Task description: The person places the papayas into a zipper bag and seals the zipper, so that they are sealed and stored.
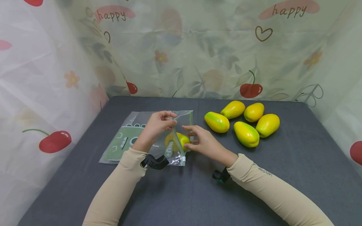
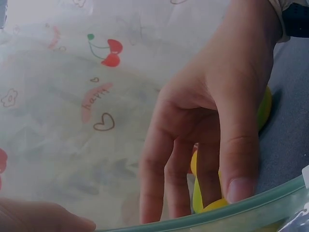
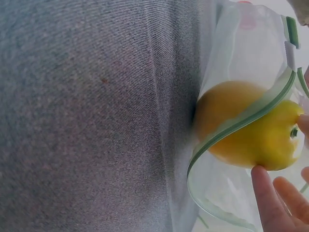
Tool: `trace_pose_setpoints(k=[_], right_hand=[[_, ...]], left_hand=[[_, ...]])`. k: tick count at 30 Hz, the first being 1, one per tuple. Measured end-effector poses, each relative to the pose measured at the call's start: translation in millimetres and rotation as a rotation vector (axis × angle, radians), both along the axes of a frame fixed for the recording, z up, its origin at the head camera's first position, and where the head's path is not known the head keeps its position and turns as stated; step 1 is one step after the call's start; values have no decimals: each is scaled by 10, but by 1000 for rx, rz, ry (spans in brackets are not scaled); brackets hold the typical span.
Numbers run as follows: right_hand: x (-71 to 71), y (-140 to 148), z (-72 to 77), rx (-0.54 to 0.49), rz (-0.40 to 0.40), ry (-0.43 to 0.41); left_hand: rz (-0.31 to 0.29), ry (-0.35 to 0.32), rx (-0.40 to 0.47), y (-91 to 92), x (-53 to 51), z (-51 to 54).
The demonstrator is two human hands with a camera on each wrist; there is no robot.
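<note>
Left hand (image 1: 156,127) pinches bag (image 1: 121,147) rim; right hand (image 1: 207,144), fingers loosely spread, maybe touches fruit (image 3: 260,140) partway in bag. Likely loading; next calls for a push deeper.

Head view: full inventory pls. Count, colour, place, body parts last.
zip bag: 1, clear with green print and green seal strip, on table left of loose fruits
slider: 1, white, near end of seal strip
bagged fruit: 1, yellow, at bag mouth, partly inside
loose fruits: 5, yellow-green, on table right of bag
table: 1, dark grey, beneath everything
backdrop: pale, printed, behind and both sides
wrist devices: 2, black, one per wrist
sleeves: 2, beige, on arms
left grip: 1, bare, pinching bag's edge
right grip: 1, bare, at bagged fruit
</note>
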State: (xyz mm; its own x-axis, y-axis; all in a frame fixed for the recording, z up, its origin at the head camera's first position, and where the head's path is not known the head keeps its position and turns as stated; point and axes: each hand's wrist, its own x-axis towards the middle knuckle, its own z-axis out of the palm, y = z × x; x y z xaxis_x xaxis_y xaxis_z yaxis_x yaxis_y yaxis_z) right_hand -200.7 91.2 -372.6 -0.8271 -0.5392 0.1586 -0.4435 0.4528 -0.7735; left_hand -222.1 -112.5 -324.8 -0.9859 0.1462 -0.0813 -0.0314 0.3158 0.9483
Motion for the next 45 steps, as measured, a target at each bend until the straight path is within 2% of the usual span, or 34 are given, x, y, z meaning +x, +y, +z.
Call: trace_pose_setpoints(k=[14, 32, 45], right_hand=[[14, 18, -43, 22, 10, -26], [18, 73, -78, 19, 55, -8], [24, 130, -16, 32, 14, -40]], left_hand=[[4, -8, 17, 10, 0, -9], [3, -9, 20, -3, -13, -33], [1, -8, 20, 0, -2, -22]])
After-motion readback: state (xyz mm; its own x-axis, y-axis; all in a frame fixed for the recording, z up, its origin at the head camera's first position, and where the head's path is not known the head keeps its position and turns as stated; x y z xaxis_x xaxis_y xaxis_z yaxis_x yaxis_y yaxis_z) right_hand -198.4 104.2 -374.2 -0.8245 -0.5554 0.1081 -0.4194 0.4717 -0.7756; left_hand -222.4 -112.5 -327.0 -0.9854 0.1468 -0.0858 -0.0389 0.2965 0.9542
